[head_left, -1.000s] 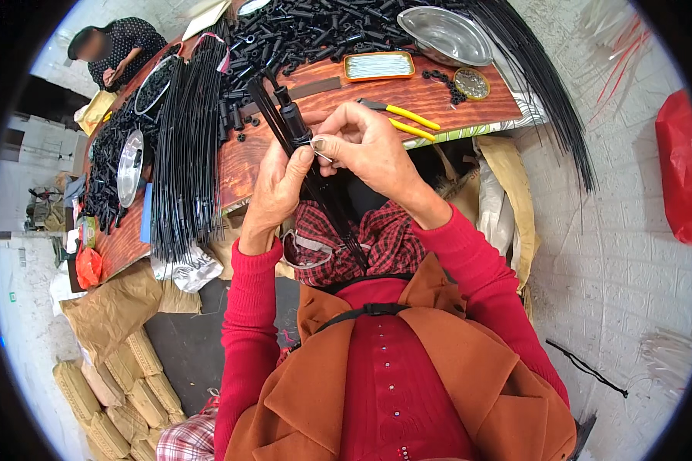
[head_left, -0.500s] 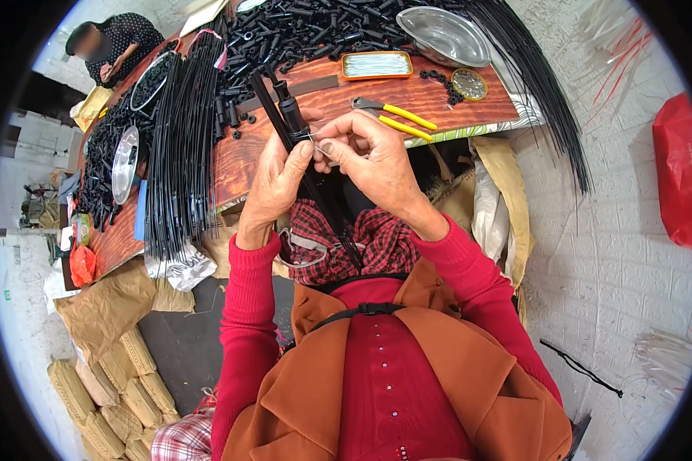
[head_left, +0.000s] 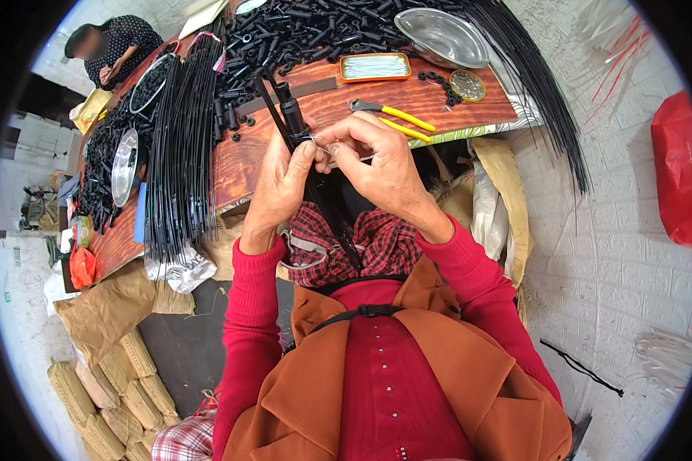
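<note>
My left hand (head_left: 282,183) is closed round a black tubular plastic part (head_left: 291,112) and a few long thin black rods (head_left: 275,107), which run down toward my lap. Beside it, my right hand (head_left: 377,157) pinches a thin pale wire (head_left: 323,149) at the lower end of the tubular part. Both hands meet just in front of the table's near edge. On the table to the right lie cutting pliers with yellow handles (head_left: 407,117), touched by neither hand. Fingers partly hide the wire's ends.
Loose black plastic parts (head_left: 307,31) pile across the table's (head_left: 315,98) far side. An orange-rimmed tray (head_left: 375,67) holds pale wires. A metal bowl (head_left: 446,38) stands right of it. Bundled black rods (head_left: 181,154) hang over the left edge. A person (head_left: 123,46) sits at far left.
My right hand has shifted slightly, still pinching the wire against the tubular part. The left hand keeps its hold; the tubular part hardly moves.
</note>
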Demonstrator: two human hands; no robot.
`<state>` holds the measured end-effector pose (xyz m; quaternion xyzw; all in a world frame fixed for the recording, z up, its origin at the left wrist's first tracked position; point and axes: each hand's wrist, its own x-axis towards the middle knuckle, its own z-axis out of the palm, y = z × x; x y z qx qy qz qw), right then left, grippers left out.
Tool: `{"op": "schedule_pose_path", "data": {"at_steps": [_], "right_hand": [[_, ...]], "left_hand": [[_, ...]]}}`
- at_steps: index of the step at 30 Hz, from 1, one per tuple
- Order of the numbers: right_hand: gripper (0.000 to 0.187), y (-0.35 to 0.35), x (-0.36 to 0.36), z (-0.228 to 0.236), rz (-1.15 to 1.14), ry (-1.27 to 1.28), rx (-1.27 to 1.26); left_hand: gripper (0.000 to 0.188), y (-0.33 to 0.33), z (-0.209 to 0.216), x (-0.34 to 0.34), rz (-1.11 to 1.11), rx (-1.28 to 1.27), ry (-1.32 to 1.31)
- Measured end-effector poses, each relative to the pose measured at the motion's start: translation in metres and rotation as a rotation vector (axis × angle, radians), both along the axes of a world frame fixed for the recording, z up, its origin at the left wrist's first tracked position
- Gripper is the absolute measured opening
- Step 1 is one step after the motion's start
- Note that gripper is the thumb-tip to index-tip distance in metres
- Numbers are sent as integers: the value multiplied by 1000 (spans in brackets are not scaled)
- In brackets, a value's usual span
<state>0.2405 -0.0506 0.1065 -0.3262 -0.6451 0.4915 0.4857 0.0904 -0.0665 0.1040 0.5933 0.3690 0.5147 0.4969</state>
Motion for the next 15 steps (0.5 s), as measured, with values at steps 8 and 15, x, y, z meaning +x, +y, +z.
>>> {"op": "schedule_pose_path", "data": {"at_steps": [8,15], "right_hand": [[14,13,19,0,13,55,49],[18,70,70,-76,-424,-772,471]], "left_hand": [[27,10,-11,5,17,-10,-7],[31,15,-13,-10,16,-68,-115]]}}
